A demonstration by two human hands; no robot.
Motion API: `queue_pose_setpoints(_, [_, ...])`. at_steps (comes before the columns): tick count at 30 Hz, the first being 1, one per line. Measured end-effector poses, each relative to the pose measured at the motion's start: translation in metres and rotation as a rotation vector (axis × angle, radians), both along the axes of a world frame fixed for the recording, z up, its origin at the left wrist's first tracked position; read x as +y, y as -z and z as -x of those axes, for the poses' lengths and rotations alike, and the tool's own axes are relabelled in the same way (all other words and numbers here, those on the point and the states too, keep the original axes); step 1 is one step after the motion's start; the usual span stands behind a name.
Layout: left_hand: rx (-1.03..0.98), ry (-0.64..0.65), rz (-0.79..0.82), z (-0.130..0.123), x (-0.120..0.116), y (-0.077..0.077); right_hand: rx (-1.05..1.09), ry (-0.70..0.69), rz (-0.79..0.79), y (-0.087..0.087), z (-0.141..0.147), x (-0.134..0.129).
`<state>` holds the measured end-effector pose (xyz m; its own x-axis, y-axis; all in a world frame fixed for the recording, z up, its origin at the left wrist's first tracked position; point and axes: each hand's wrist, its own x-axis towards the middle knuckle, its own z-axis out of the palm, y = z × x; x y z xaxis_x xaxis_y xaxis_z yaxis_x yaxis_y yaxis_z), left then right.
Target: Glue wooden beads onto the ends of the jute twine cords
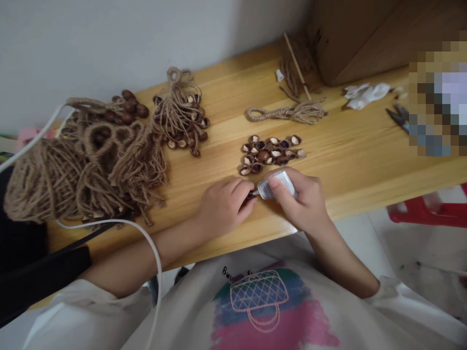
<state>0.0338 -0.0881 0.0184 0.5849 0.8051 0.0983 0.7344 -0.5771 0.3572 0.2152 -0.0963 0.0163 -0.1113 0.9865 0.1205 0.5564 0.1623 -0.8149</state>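
Observation:
My right hand (304,197) is closed around a small white glue bottle (277,185), tilted so that its nozzle points left. Between the fingertips of my left hand (226,206) is a dark brown nut shell (250,194), mostly covered by the fingers. The nozzle tip meets this shell or stops just beside it; I cannot tell which. Just beyond both hands lies a cluster of nut shell pieces (272,153), several with pale insides facing up and some showing dark hollows.
Left are a large heap of jute twine (44,180) and a corded bundle with nut shells (178,116). A looped jute tassel (288,113), a wooden stick (297,65), crumpled white tissue (367,94) and pliers (397,119) lie farther back. A white cable (146,236) crosses my left forearm.

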Motion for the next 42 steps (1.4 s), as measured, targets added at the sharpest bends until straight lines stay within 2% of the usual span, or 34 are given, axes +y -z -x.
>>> queue_pose_setpoints(8, [0.015,0.007,-0.009,-0.0002,0.0004,-0.0003,-0.097,-0.014,-0.003,-0.0014,0.0018,0.0])
queue_pose_setpoints(21, [-0.017,0.019,-0.047,0.0002,0.0015,0.0002,-0.087,-0.046,-0.05,-0.0033,0.0005,0.0008])
queue_pose_setpoints(42, [-0.008,0.017,-0.034,0.0,0.0015,0.001,-0.099,-0.075,-0.009,-0.0035,0.0002,0.0009])
